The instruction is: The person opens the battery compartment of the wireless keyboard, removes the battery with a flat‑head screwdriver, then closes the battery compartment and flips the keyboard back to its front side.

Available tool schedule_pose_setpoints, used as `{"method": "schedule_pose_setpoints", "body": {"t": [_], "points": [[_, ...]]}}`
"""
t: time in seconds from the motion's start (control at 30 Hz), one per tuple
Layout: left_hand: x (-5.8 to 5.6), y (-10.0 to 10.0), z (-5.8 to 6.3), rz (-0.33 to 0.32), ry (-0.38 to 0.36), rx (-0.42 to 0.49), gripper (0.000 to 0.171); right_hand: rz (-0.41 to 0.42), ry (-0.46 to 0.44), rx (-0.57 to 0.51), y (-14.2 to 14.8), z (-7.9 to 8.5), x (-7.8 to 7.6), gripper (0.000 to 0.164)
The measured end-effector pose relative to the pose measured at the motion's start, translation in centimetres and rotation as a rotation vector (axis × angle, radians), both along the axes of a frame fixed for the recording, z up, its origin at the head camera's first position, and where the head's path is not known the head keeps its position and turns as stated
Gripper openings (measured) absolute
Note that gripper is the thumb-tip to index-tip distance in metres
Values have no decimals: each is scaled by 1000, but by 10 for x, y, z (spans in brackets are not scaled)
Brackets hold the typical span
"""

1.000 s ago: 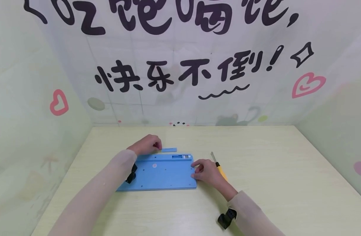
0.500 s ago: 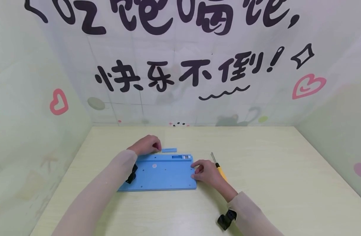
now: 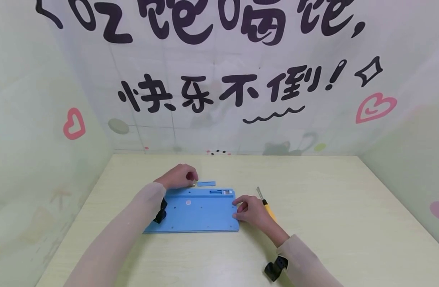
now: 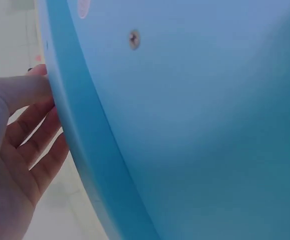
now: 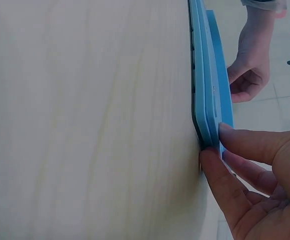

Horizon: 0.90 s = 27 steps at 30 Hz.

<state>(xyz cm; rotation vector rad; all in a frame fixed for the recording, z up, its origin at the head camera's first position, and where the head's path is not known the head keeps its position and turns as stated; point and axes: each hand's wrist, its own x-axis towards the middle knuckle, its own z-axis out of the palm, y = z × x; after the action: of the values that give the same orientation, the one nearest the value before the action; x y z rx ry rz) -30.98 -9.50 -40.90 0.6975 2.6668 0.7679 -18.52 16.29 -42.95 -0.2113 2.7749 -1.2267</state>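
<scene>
A blue keyboard (image 3: 201, 215) lies upside down on the table, with an open battery compartment (image 3: 220, 192) at its far right corner. My right hand (image 3: 251, 208) pinches the keyboard's right edge, thumb on one face and a finger on the other in the right wrist view. Behind the far edge, my left hand (image 3: 180, 176) reaches down with bent fingers beside the small blue battery cover (image 3: 206, 183). Something tiny and pale shows at its fingertips, too small to name. In the left wrist view the keyboard's rim hides those fingertips.
A screwdriver (image 3: 269, 209) with a yellow handle lies just right of my right hand, its shaft pointing away. The pale wooden table (image 3: 323, 191) ends at a printed cloth wall (image 3: 212, 131) at the back and sides.
A tiny pale thing now shows at my left fingertips, with the hand almost in place. My right hand keeps its hold on the keyboard. The head view has shifted slightly.
</scene>
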Motion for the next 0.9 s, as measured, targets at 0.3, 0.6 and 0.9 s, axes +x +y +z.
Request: {"method": "schedule_pose_setpoints", "body": {"t": [0.3,0.6,0.9], "points": [[1,-2,4,-8,22,-26,10,4,-1,-3,2,-1,0,26],[2,-2,5,0,-16,-55,10,5,5,1,3,-1,-2,26],[1,0,4,2,-7,-54,9,3,5,-9,3,0,-1,26]]}}
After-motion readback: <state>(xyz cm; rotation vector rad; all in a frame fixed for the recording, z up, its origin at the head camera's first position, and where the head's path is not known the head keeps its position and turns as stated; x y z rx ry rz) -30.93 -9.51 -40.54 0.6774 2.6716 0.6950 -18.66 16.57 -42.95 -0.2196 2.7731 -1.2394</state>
